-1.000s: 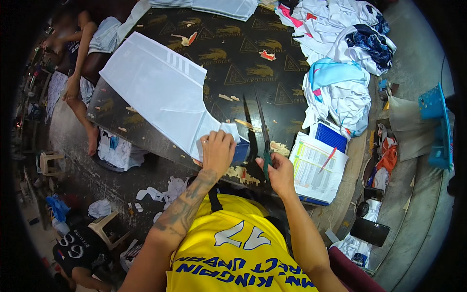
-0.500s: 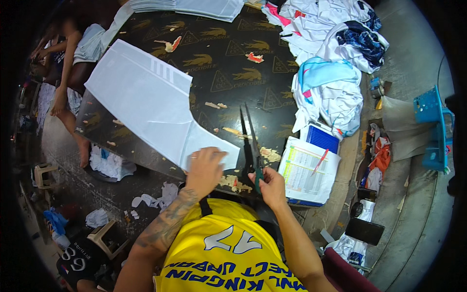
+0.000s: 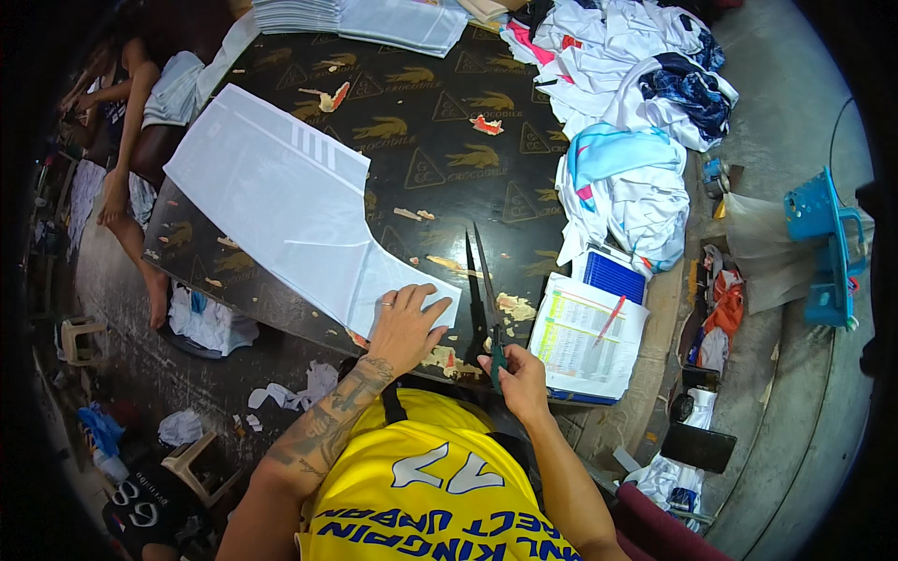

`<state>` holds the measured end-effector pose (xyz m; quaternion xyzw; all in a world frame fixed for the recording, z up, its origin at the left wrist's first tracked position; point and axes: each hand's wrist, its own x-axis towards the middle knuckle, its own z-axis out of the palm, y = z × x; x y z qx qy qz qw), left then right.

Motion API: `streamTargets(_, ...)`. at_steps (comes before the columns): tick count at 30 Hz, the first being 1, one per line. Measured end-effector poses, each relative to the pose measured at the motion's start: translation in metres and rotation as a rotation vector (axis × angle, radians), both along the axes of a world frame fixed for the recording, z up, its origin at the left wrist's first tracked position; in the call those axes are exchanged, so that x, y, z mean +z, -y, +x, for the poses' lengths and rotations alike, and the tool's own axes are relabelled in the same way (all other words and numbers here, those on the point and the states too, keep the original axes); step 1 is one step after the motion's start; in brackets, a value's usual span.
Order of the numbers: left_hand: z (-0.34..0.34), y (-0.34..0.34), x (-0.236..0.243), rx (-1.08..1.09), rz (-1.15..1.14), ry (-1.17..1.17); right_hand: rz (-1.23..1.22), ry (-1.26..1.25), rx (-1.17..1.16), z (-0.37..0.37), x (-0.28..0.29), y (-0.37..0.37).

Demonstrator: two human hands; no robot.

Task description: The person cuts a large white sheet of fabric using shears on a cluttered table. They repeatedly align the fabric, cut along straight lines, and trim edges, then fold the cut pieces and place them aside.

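Note:
A flat piece of white cloth, cut in a trouser-leg shape with a curved edge and pale stripes near its upper end, lies across the dark table. My left hand rests palm down on the near right end of this cloth, fingers spread. In my right hand is a pair of long scissors with dark green handles. Their blades point away from me over the table, to the right of the cloth and apart from it; whether the blades are parted is hard to tell beside their dark shadow.
Printed sheets with a red pen lie at the right table edge, by a blue item. Crumpled white garments heap up beyond. Stacked white cloth sits at the far edge. A person sits at the left.
My left hand has come to rest, fingers spread on the cloth, where it was blurred before. The scissors have shifted slightly toward me. The cloth lies about the same.

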<state>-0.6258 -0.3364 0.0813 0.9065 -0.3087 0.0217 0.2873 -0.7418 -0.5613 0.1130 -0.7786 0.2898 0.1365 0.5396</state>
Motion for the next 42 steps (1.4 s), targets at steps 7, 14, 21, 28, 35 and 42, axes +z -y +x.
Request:
streamTargets(7, -0.028, -0.05, 0.009, 0.171, 0.034, -0.249, 0.245, 0.047, -0.064, -0.021, 0.024, 0.019)
streamTargets(14, -0.049, -0.064, -0.016, 0.259, 0.06, -0.026, 0.143, -0.142, 0.23, -0.072, 0.023, 0.049)
streamTargets(21, 0.086, -0.099, 0.005, 0.501, -0.001, -0.073, 0.14, -0.188, 0.276, -0.085, 0.009, 0.037)
streamTargets(28, -0.008, -0.045, -0.003, -0.014, 0.055, -0.084, 0.243, -0.24, 0.24, -0.069, 0.008, 0.028)
streamTargets(35, -0.035, -0.058, 0.005, 0.135, -0.067, -0.146, 0.237, -0.323, 0.263, -0.102, 0.025, 0.046)
streamTargets(42, -0.043, -0.063, 0.002, 0.137, 0.046, -0.138, 0.209, -0.443, 0.488, -0.109, 0.022, 0.044)
